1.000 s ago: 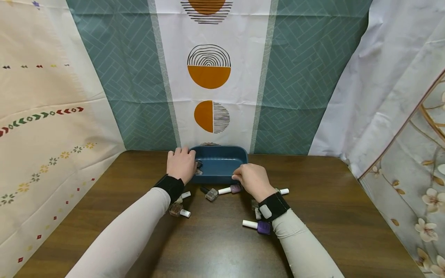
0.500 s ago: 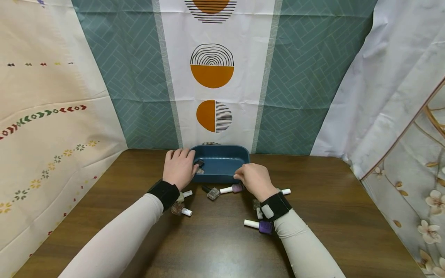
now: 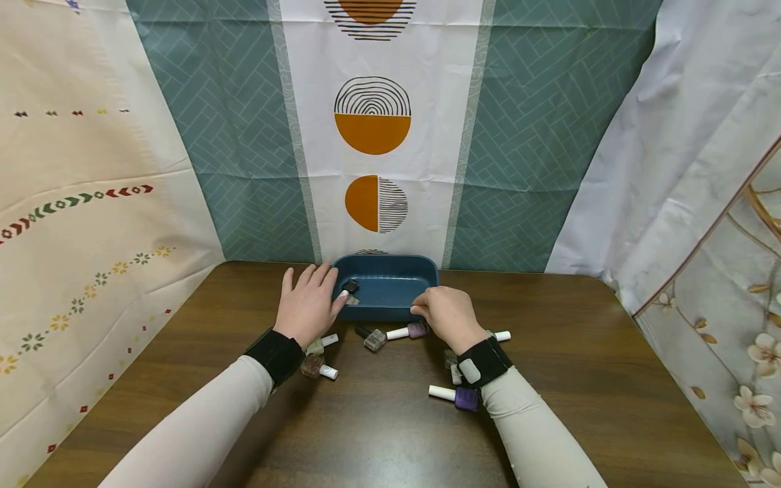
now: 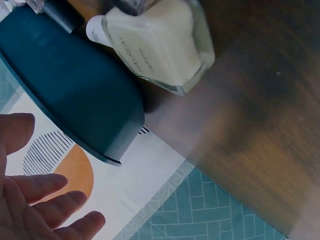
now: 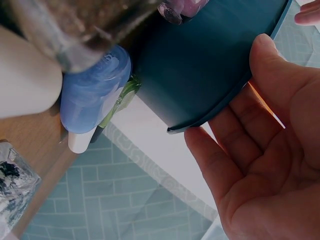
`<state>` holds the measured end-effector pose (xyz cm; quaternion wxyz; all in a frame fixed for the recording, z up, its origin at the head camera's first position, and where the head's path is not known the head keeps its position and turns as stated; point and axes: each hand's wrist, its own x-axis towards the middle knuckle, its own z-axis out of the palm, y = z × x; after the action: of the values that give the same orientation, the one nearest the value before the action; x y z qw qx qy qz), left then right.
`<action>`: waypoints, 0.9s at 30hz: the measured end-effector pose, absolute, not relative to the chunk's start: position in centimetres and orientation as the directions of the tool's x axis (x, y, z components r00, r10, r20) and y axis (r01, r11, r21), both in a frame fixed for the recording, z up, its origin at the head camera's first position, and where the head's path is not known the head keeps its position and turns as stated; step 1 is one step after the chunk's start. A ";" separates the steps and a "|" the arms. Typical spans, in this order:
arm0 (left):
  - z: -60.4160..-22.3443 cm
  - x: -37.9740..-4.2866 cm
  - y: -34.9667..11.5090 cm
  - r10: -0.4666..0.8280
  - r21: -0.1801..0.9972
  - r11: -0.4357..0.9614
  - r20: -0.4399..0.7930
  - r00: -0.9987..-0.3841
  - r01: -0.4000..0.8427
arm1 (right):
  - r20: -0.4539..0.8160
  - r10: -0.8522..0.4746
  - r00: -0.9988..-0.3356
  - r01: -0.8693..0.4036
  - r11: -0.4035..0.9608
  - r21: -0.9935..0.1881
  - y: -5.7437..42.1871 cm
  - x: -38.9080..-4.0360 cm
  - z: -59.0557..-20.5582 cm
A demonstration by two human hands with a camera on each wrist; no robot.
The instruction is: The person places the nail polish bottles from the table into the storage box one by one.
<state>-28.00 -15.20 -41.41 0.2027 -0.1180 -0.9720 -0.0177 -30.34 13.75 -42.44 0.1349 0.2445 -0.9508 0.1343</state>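
Pinching the blue tray (image 3: 386, 314), right hand (image 3: 450, 315) with fingers curled, left hand (image 3: 308, 301) palm-down beside it, fingers spread.

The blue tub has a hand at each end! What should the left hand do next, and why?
Probably reach for the pale yellow bottle. The left hand is open and empty, that bottle lies on the table near its wrist, and the right hand is holding the rim of the blue tub.
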 end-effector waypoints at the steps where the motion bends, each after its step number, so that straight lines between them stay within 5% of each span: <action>1: -41.4 -27.8 -15.3 0.223 -0.012 0.971 0.399 -0.889 0.239 | 0.324 -0.430 -0.842 -0.503 0.843 -0.190 13.8 -30.3 -42.4; 27: -42.3 -23.8 -17.4 0.244 0.002 0.964 0.400 -0.883 0.267 | 0.316 -0.428 -0.847 -0.499 0.845 -0.191 13.9 -30.4 -42.4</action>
<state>-23.81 -17.43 -42.27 0.2024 -0.1319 -0.9700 -0.0283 -30.44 13.87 -42.41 0.1318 0.2434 -0.9515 0.1343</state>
